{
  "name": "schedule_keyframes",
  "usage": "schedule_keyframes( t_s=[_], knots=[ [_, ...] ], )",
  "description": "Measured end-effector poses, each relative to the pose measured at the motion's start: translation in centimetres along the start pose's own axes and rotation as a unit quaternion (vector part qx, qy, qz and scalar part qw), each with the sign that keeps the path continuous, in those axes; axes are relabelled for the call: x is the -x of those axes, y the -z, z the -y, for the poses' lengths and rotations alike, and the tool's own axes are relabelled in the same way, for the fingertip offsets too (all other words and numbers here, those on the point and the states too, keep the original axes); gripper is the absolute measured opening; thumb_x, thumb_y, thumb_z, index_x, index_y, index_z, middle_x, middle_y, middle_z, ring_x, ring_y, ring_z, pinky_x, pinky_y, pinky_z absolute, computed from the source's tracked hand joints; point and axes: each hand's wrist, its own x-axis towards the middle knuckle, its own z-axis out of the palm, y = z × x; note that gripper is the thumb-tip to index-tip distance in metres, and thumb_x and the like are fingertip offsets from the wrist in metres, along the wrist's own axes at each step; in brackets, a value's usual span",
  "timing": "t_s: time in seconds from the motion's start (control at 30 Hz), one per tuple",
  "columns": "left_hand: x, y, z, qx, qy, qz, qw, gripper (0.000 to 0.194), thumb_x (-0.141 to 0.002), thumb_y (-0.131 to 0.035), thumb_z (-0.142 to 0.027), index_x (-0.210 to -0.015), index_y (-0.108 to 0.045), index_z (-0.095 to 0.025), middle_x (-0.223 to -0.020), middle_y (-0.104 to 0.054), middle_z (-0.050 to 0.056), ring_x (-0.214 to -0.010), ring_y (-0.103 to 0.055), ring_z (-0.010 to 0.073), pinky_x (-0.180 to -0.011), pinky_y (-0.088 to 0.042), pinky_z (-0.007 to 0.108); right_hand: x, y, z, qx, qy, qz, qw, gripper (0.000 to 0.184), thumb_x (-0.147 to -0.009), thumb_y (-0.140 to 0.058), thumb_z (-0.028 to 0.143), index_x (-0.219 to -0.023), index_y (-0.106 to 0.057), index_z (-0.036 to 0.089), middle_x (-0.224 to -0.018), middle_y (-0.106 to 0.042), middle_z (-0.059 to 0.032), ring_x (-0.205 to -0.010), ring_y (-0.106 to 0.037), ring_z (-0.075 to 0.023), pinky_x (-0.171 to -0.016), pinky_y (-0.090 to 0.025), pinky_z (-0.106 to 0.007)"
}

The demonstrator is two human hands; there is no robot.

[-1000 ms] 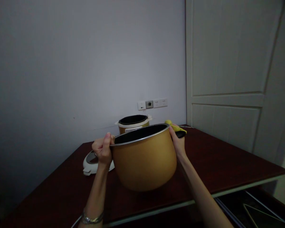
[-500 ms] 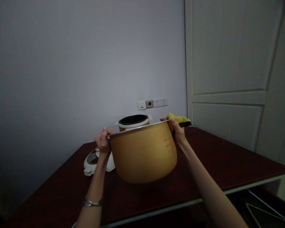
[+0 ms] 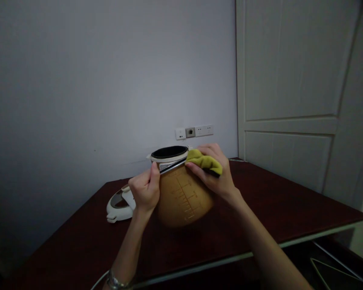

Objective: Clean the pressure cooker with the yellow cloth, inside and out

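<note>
Pot (image 3: 181, 197): gold, rounded, seemingly metal | left fingers (image 3: 154, 176) grip rim (image 3: 173, 165) | right fingers (image 3: 214, 150) clutch crumpled yellow cloth (image 3: 202, 160)

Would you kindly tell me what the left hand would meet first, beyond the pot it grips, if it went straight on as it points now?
Beyond the pot, the left hand would probably meet the cooker body first, though depth is hard to judge.

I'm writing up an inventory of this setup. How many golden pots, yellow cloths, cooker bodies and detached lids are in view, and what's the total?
Golden pot: 1
Yellow cloth: 1
Cooker body: 1
Detached lid: 1
Total: 4
</note>
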Motion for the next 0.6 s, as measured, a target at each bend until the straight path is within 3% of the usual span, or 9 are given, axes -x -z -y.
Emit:
schedule_keyframes(
  t_s=[0.1, 0.2, 0.27, 0.43, 0.6],
  knots=[
    [-0.1, -0.4, 1.4, 0.019, 0.075, -0.024, 0.997, 0.054, -0.084, -0.05, -0.032, -0.041, -0.02, -0.018, -0.043, -0.017, -0.006, -0.04, -0.016, 0.0049, -0.04, -0.016, 0.024, 2.0, -0.7, 2.9, 0.081, 0.043, -0.073, 0.993, 0.031, -0.078, -0.063, 0.025, -0.108, -0.059, 0.021, -0.106, -0.052, -0.0102, -0.098, -0.05, -0.0234, -0.078, -0.044, -0.039],
    [-0.2, -0.4, 2.0, 0.033, 0.099, -0.027, 0.994, 0.054, -0.084, -0.05, -0.034, -0.042, -0.019, -0.019, -0.044, -0.016, -0.006, -0.041, -0.016, 0.0049, -0.04, -0.016, 0.024, 3.8, -1.7, 4.9, 0.118, 0.158, -0.029, 0.98, 0.023, -0.08, -0.059, 0.019, -0.103, -0.063, 0.025, -0.093, -0.057, -0.0058, -0.086, -0.052, -0.0196, -0.073, -0.041, -0.034],
    [-0.2, -0.3, 2.3, 0.047, 0.088, -0.019, 0.995, 0.054, -0.084, -0.05, -0.035, -0.041, -0.02, -0.018, -0.043, -0.018, -0.006, -0.04, -0.017, 0.0045, -0.04, -0.016, 0.023, 4.2, -2.1, 4.8, 0.127, 0.172, -0.008, 0.977, 0.019, -0.083, -0.055, 0.018, -0.099, -0.063, 0.025, -0.089, -0.059, -0.0049, -0.081, -0.053, -0.0181, -0.07, -0.04, -0.033],
    [-0.1, 0.1, 3.4, 0.068, 0.067, -0.029, 0.995, 0.054, -0.082, -0.052, -0.037, -0.038, -0.028, -0.017, -0.04, -0.022, -0.006, -0.037, -0.022, 0.0043, -0.04, -0.021, 0.022, 3.2, -1.9, 1.5, 0.02, 0.033, -0.092, 0.995, 0.022, -0.078, -0.063, 0.019, -0.1, -0.058, 0.021, -0.092, -0.057, -0.006, -0.084, -0.055, -0.0184, -0.072, -0.045, -0.033],
    [0.2, 0.5, 4.6, 0.108, 0.123, -0.064, 0.984, 0.053, -0.077, -0.055, -0.045, -0.037, -0.032, -0.019, -0.037, -0.027, -0.006, -0.036, -0.033, 0.0068, -0.041, -0.03, 0.022, 2.3, -1.4, -1.6, -0.082, -0.174, -0.199, 0.961, 0.016, -0.077, -0.065, 0.028, -0.088, -0.057, 0.019, -0.082, -0.059, -0.0008, -0.073, -0.056, -0.0144, -0.068, -0.046, -0.028]
  ],
)
